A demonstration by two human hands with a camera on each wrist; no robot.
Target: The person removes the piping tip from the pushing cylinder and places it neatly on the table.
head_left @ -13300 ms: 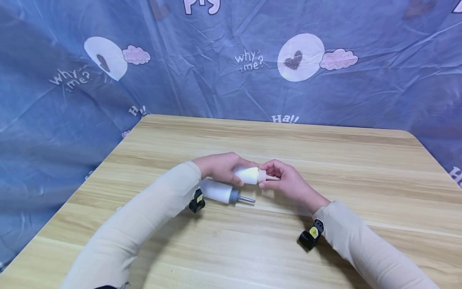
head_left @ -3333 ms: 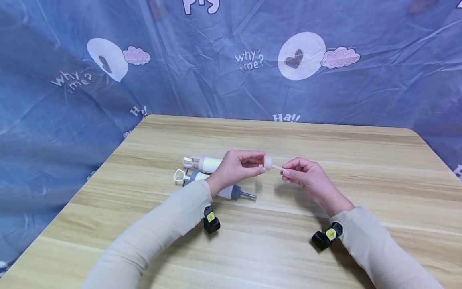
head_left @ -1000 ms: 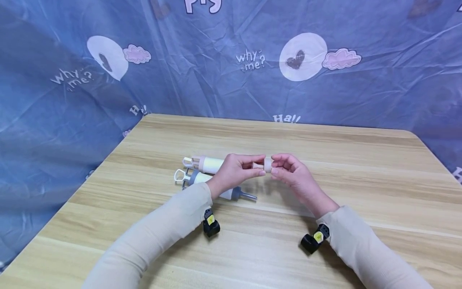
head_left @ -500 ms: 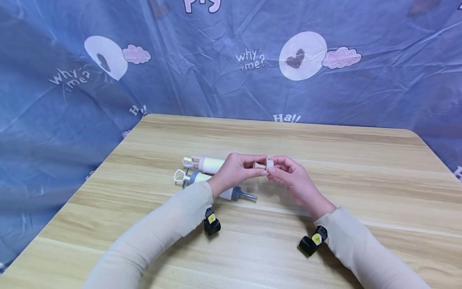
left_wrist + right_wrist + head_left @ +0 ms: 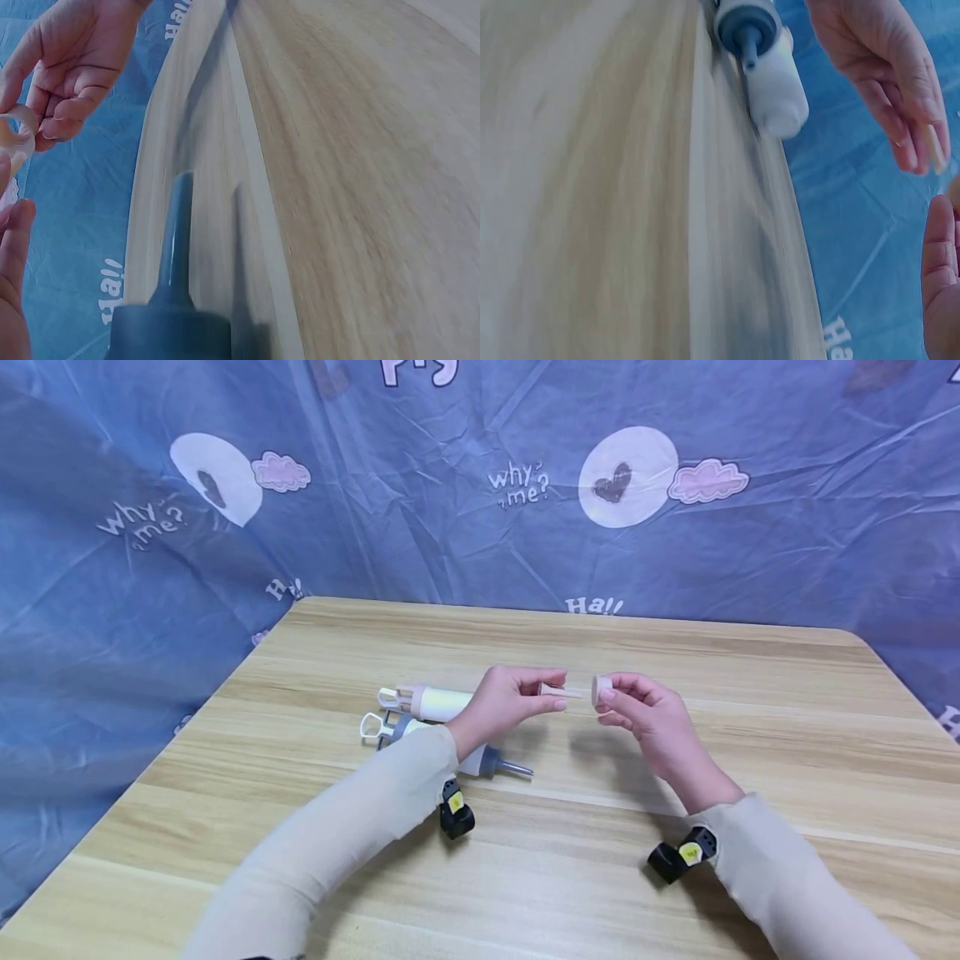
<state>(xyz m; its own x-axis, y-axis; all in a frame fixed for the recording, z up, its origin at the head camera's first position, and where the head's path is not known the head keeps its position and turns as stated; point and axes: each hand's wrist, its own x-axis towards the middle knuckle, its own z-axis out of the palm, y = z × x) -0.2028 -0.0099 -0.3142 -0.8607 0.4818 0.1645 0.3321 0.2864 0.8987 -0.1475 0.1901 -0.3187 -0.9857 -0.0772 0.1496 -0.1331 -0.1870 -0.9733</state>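
Observation:
Between finger and thumb, my left hand (image 5: pixel 506 700) pinches a small pale nozzle (image 5: pixel 564 692), its narrow end pointing right. My right hand (image 5: pixel 651 717) pinches a pale ring-shaped cap (image 5: pixel 601 688) by its edge, and a gap separates it from the nozzle. In the left wrist view the open ring (image 5: pixel 28 124) shows between the fingertips. On the table, left of and below the hands, lie two syringe-like dispensers with looped plunger handles. The far one, a pale-collared dispenser (image 5: pixel 442 702), has no nozzle on its front end. A grey-collared dispenser (image 5: pixel 472 763) has a thin grey spout; my left arm hides its middle.
Both dispensers rest on the wood-grain table (image 5: pixel 480 877), close together. A blue printed curtain (image 5: pixel 465 527) hangs behind the table and along its left side. Small black cameras (image 5: pixel 456 810) are strapped to both wrists.
Earlier the cap and nozzle were on the pale dispenser, which now lies down without them. Half a second ago the nozzle stood in the ring; the hands have since drawn them apart.

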